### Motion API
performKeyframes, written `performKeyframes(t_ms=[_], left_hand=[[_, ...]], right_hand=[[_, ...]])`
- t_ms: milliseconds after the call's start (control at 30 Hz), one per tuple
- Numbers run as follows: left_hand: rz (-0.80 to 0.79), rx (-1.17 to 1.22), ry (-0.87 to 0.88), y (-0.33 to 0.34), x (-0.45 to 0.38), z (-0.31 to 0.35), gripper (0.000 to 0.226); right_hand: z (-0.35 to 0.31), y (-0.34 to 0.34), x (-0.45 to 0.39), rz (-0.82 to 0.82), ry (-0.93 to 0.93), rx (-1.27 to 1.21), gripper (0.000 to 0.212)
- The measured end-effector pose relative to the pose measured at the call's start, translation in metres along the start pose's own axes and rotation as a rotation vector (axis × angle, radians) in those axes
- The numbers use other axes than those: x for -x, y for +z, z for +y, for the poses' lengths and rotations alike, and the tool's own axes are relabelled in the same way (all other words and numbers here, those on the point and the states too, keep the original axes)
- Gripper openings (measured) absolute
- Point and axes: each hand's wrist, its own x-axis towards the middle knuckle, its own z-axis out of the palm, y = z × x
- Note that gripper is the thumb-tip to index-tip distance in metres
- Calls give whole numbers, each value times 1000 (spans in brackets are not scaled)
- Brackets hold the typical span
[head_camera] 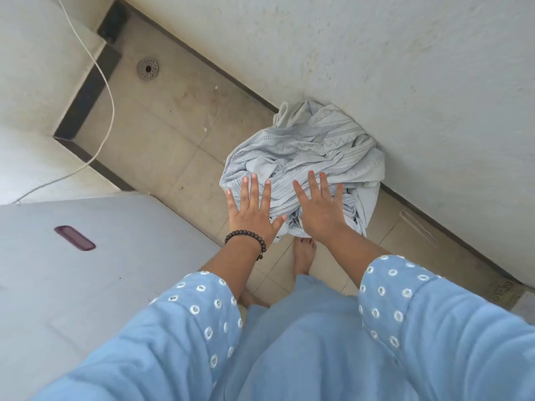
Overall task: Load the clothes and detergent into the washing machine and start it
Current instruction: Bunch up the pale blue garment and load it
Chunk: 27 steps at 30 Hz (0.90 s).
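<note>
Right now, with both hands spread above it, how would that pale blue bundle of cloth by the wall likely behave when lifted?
The cloth bundle looks floppy: it lies in loose crumpled folds, so it would likely sag and trail. The thin woven fabric suggests it is light for its bulk. The open left hand and right hand would probably need to gather it from both sides.

Soft, even daylight; faint shadows under my hands. No glare. Slight softness throughout; wide-angle bending beyond my sleeves.

Clothes pile on floor against wall, ahead of you; washing machine left, drain beyond.
</note>
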Motion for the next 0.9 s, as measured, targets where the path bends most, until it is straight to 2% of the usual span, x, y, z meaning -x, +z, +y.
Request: performKeyframes(t_ms=[367,467,533,633,733,833,900], left_hand=[[-98,43,-21,36,-11,-13,80],[-96,51,-26,37,-10,-19,81],[-97,58,-25,34,-8,-23,82],[-98,67,-14,27,-6,-27,82],[-63,96,8,14,-4,-30,83],[-14,121,33,1,-1,-32,85],[25,190,48,-7,3,-32,87]], right_hand=[[-9,0,-50,-78,-173,184,97],[-14,-6,-54,-114,-161,220,85],[-18,-13,-54,-129,-134,229,65],[-21,-25,-54,-162,-48,109,40],[-19,-39,-48,-106,-4,-70,28],[-17,-56,-28,22,-14,-266,24],[-18,-68,-15,85,-16,-404,29]])
